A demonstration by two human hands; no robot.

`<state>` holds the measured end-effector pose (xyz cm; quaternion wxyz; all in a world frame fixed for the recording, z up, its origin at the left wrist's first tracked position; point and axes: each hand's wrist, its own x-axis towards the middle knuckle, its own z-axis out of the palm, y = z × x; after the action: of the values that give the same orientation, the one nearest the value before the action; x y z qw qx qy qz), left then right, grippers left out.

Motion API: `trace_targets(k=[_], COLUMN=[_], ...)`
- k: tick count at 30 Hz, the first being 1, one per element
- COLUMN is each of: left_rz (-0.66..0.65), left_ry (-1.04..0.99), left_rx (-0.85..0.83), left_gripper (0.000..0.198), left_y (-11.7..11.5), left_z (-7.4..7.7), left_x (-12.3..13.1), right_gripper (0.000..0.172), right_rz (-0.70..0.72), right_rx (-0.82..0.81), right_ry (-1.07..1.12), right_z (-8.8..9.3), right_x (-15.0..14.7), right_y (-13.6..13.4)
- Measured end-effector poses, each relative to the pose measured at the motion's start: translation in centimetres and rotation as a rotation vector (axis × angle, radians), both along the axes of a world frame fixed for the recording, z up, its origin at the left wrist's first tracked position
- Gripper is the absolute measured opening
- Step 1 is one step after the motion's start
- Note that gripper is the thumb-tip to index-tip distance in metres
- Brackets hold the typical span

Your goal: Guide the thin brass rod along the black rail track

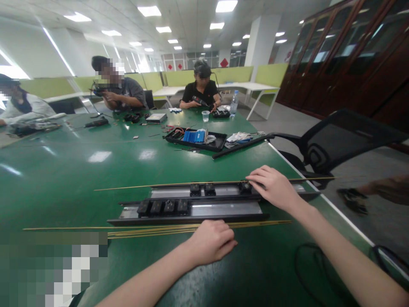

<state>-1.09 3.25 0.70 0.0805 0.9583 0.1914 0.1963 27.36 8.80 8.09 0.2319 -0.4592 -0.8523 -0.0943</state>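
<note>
My right hand [271,187] reaches over the far black channel rail [225,190], fingertips pinched at a long, thin brass-coloured rod [128,188] that runs along the rail's far edge. Right below those fingertips sits a small black block [245,187]; two more blocks [194,189] stand farther left in the same rail. In the nearer rail [226,208], several black blocks [169,207] sit side by side at the left. My left hand [213,239] rests on the table with curled fingers, beside a bundle of thin brass-coloured rods [153,233]. Its palm is hidden.
Beyond the rails on the green table [76,170] are a black tray [220,140] holding a blue item, gloves [239,139] and a black bar [239,148]. Three people sit across the table. An office chair [345,136] stands right; a dark cable [315,264] lies near my right forearm.
</note>
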Motion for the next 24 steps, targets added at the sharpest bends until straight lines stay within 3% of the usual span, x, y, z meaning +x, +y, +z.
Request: trace_targets(k=[4, 24], left_rz=[-0.005, -0.001], left_ry=[-0.006, -0.006], left_rx=[0.001, 0.011], left_gripper=[0.026, 0.027], left_y=[-0.03, -0.02], left_z=[0.08, 0.13], left_x=[0.04, 0.03], right_gripper=[0.029, 0.026], right_rz=[-0.053, -0.100], right_rx=[0.030, 0.025], right_ry=[-0.062, -0.052], right_z=[-0.74, -0.67], right_x=[-0.45, 0.02], right_y=[0.04, 0.09])
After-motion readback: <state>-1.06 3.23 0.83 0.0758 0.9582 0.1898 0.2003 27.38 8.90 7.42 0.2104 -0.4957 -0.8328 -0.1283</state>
